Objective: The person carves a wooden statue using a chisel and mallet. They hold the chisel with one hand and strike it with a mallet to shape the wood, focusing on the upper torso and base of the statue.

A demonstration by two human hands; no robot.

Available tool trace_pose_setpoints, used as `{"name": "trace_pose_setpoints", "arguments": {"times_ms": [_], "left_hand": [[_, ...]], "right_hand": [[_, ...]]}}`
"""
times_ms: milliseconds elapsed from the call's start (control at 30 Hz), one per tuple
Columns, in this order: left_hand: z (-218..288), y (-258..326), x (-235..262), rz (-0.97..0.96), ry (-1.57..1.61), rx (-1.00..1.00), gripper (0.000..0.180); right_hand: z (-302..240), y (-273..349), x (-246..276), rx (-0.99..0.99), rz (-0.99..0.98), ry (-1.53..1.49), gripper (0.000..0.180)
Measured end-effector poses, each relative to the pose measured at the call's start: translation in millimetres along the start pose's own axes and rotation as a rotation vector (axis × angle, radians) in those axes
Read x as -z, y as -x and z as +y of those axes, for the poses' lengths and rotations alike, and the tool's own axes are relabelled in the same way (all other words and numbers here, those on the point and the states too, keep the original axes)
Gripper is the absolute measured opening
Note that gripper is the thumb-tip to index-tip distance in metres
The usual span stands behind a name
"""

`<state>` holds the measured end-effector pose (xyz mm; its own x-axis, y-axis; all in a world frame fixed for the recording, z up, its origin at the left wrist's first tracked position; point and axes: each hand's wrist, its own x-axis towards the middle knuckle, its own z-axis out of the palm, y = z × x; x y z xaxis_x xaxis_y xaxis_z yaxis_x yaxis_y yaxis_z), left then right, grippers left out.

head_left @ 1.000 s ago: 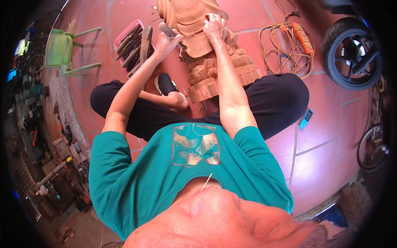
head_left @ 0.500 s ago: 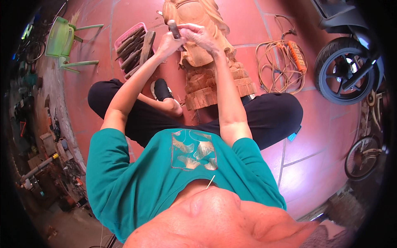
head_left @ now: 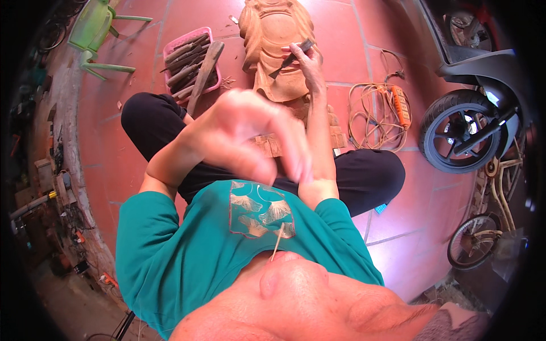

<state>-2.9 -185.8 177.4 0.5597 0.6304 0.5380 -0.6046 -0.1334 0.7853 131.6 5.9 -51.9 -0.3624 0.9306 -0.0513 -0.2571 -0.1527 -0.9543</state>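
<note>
Clamped in right hand (head_left: 307, 59): dark carving chisel (head_left: 290, 58), tip against pale wooden statue (head_left: 277, 48) lying on red tile floor (head_left: 375, 28) just past crossed legs. Left hand (head_left: 256, 133) raised near camera, blurred, fingers spread loose, holding nothing. Pink tray (head_left: 170, 50) of tools left of statue; orange power strip (head_left: 400, 105) right.

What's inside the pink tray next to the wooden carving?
The pink tray holds a stack of long dark carving tools, lying roughly side by side. A wooden mallet lies across its right edge. The tray's bottom and any lower tools are covered.
</note>
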Motion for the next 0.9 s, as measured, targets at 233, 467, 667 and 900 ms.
{"name": "trace_pose_setpoints", "arguments": {"times_ms": [233,467,667,900], "left_hand": [[14,-2,-26,-0.148,-0.034,-0.241,0.020],[21,-12,-38,-0.124,-0.155,-0.236,0.010],[16,-22,-46,-0.155,-0.248,-0.191,0.009],[3,-40,-71,-0.199,-0.075,-0.296,0.011]], "right_hand": [[1,-2,1,0.005,0.005,0.031,0.031],[-8,4,-6,0.015,-0.001,0.070,0.031],[3,-1,2,0.003,-0.001,0.040,0.030],[1,2,0,0.012,-0.025,0.072,0.030]]}}
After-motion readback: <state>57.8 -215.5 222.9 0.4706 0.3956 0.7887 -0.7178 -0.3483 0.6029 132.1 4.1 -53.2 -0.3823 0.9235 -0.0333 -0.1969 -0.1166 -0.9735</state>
